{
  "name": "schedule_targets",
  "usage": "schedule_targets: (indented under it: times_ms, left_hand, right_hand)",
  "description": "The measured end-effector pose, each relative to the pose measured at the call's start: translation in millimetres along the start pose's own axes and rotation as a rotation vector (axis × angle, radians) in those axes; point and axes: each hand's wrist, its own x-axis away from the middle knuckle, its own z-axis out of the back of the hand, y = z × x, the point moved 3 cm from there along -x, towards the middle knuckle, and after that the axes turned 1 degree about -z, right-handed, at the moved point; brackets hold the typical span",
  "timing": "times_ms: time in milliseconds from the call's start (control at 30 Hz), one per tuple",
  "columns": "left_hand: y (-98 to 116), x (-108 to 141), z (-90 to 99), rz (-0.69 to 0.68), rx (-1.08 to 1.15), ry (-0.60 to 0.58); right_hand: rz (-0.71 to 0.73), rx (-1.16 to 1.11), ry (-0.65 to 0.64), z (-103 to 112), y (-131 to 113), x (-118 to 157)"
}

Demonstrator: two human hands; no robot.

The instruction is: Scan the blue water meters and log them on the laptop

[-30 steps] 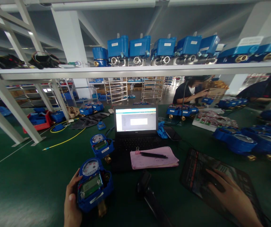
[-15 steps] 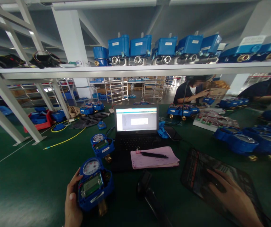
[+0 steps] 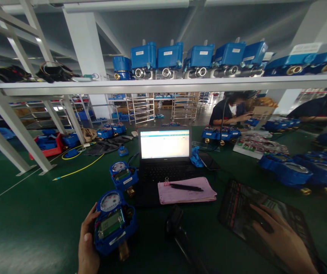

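My left hand (image 3: 88, 241) grips the left side of a blue water meter (image 3: 115, 228), which has a round dial, a small display and a brass pipe end. My right hand (image 3: 280, 236) rests over a black computer mouse (image 3: 262, 222) on a dark patterned mouse pad (image 3: 237, 213). Behind the held meter sits a second blue water meter (image 3: 123, 176). A laptop (image 3: 165, 144) stands open in the middle, its screen lit with a mostly white page. Across its front edge lies a pink notepad (image 3: 188, 192) with a black pen (image 3: 186, 187). A black barcode scanner (image 3: 180, 232) lies between my hands.
Overhead, a shelf (image 3: 163, 84) carries several blue meters (image 3: 167, 57). More meters (image 3: 291, 171) stand at the right, near a box of bagged parts (image 3: 260, 146). A yellow cable (image 3: 80, 170) and a red bin (image 3: 51, 148) lie left. Two people sit across the bench.
The laptop screen has gone from a dimmed page with a pop-up box to a bright white page. My hands have barely moved. A co-worker's hand across the bench has come down.
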Motion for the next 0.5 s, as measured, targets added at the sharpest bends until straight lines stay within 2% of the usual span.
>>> schedule_targets:
  times_ms: [167,333,500]
  left_hand:
    - [0.1,-0.4,1.0,-0.012,-0.023,-0.003]
    - [-2.6,-1.0,2.5,-0.01,-0.004,-0.015]
    - [-6.4,-5.0,3.7,-0.014,0.02,-0.044]
  right_hand:
    - [0.006,-0.004,0.001,0.5,-2.4,-1.7]
    - [-0.03,0.017,-0.054,0.5,-6.0,-2.7]
    - [0.042,0.024,-0.017,2.3,-0.7,1.3]
